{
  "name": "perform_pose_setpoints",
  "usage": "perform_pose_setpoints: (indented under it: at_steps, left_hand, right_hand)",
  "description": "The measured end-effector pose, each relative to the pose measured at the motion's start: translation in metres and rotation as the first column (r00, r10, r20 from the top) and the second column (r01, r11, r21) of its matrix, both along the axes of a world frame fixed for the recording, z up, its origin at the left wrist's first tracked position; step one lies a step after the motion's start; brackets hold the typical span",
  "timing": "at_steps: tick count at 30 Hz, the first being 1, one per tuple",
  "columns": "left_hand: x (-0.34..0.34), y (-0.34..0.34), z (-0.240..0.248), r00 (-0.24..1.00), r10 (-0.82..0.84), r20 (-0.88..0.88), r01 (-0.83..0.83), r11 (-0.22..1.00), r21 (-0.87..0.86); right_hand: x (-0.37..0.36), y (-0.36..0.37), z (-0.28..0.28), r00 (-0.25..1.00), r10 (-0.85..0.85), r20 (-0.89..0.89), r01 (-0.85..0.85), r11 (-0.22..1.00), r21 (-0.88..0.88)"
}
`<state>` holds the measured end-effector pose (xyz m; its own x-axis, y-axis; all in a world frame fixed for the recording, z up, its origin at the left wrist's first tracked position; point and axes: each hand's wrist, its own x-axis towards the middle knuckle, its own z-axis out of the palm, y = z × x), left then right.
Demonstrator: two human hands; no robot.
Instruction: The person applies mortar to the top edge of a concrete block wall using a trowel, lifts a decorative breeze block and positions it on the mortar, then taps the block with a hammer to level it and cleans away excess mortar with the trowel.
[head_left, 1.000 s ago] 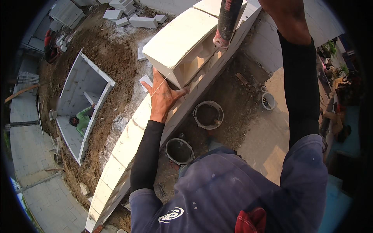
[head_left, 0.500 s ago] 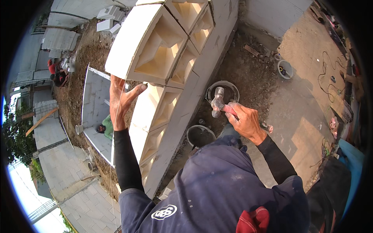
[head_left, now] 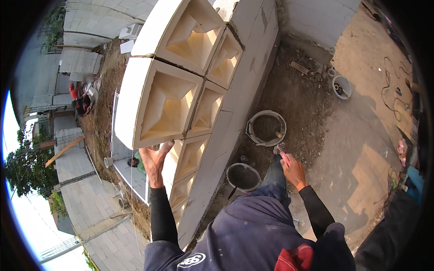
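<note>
My left hand grips the near end of a cream ventilation block with stepped hollow recesses. Its thumb sticks out to the right, and the fingers are partly hidden at the block's edge. That block sits in the top course of a wall, among similar blocks above, beside and below it. Away from the wall, my right hand is closed round the reddish handle of a hammer, held low near my leg with its head pointing up and left. A thin string runs along the wall's outer side, close to my left arm.
Two round buckets of mortar, one farther and one nearer, stand at the wall's foot. A pale bucket holds tools at right. Beyond the wall, a person in green is below at left, and another in red crouches farther off.
My right hand has lowered the hammer toward my leg, away from the wall. The left hand stays at the block's near end. The whole view has shifted, showing more of the ground buckets.
</note>
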<state>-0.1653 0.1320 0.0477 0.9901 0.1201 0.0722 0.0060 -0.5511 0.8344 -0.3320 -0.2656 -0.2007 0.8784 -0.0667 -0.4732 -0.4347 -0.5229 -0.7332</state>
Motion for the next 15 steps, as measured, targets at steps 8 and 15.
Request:
perform_pose_setpoints:
  at_steps: [8,15]
  left_hand:
    - [0.005,-0.035,-0.021,0.957,0.215,-0.197,-0.102,0.880,0.465]
    - [0.003,-0.030,-0.033,0.951,0.252,-0.178,-0.087,0.772,0.629]
  right_hand:
    - [-0.085,-0.104,-0.146,0.877,-0.051,-0.477,-0.054,0.978,-0.203]
    - [-0.068,-0.135,-0.158,0.806,0.073,-0.588,-0.194,0.970,-0.146]
